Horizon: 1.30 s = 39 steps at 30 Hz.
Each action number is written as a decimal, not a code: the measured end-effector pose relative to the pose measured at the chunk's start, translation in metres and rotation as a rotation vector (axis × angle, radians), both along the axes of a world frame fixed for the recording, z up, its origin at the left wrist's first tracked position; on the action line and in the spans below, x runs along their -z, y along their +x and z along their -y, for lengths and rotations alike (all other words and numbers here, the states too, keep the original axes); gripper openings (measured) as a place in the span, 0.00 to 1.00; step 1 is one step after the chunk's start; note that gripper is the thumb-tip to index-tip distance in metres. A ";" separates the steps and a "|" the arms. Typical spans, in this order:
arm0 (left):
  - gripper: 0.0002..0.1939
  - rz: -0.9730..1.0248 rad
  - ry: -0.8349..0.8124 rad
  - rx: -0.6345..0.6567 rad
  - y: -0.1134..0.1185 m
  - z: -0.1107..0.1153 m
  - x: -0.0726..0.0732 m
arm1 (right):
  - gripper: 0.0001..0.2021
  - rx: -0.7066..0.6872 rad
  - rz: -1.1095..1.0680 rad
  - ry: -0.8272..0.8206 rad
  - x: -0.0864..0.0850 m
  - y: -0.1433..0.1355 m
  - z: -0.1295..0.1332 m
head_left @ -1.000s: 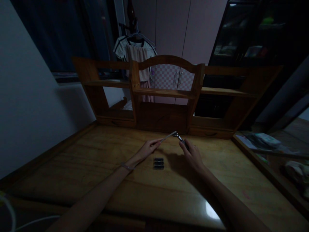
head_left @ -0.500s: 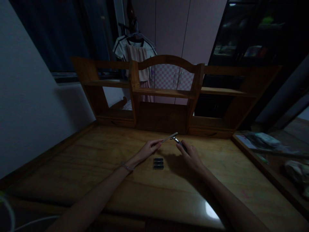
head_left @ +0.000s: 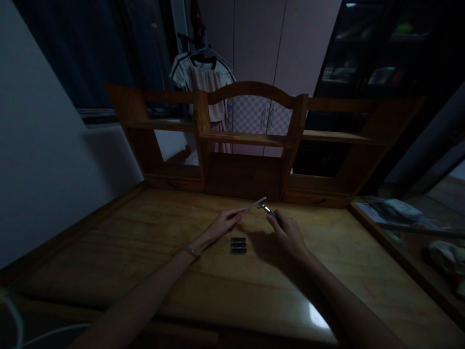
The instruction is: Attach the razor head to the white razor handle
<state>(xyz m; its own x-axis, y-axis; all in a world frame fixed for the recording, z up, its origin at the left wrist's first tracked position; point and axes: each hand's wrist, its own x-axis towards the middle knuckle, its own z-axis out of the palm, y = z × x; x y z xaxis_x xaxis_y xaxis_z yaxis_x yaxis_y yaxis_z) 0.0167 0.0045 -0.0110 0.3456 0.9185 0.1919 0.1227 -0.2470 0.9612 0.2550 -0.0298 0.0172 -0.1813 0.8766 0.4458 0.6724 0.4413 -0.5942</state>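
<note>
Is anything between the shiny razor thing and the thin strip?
Nothing visible. The silver-and-black, razor-shaped tool in the right hand ends right by the thin pale strip in the left hand; touching is unclear. The dark rectangular pack lies below, on the brown wooden table.

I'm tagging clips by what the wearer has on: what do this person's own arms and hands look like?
The left hand and right hand are ungloved, and no sleeve shows on either forearm. A thin, pale band sits around the left wrist; the right shows none.
</note>
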 end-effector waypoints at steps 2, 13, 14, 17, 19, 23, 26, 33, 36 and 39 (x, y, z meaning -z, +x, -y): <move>0.30 0.005 0.002 0.003 0.000 -0.001 0.001 | 0.16 0.006 0.001 -0.001 0.001 0.001 0.000; 0.29 0.027 0.003 -0.024 -0.001 -0.003 0.002 | 0.16 0.098 -0.011 0.082 0.000 0.010 -0.007; 0.29 0.033 -0.003 -0.036 -0.001 -0.004 0.002 | 0.16 0.093 0.010 0.079 0.000 0.010 -0.007; 0.30 0.050 -0.028 -0.058 -0.002 -0.003 0.001 | 0.15 0.078 0.076 0.066 0.001 0.009 -0.006; 0.29 0.055 -0.030 -0.043 -0.001 -0.002 0.000 | 0.14 0.060 0.099 0.072 0.000 0.007 -0.004; 0.30 0.053 -0.029 -0.013 0.000 -0.001 0.000 | 0.13 0.042 0.091 0.101 -0.001 0.007 -0.002; 0.30 0.047 -0.038 -0.025 0.000 -0.002 0.000 | 0.13 0.037 0.091 0.112 -0.002 0.008 -0.002; 0.30 0.041 -0.025 -0.026 0.000 0.001 -0.003 | 0.13 0.045 0.138 0.117 -0.003 0.008 -0.003; 0.29 0.008 0.005 -0.036 0.000 0.000 -0.003 | 0.13 0.047 0.145 0.123 -0.002 0.008 -0.002; 0.29 0.006 0.015 -0.063 -0.001 -0.001 -0.003 | 0.13 0.037 0.144 0.124 -0.002 0.007 -0.002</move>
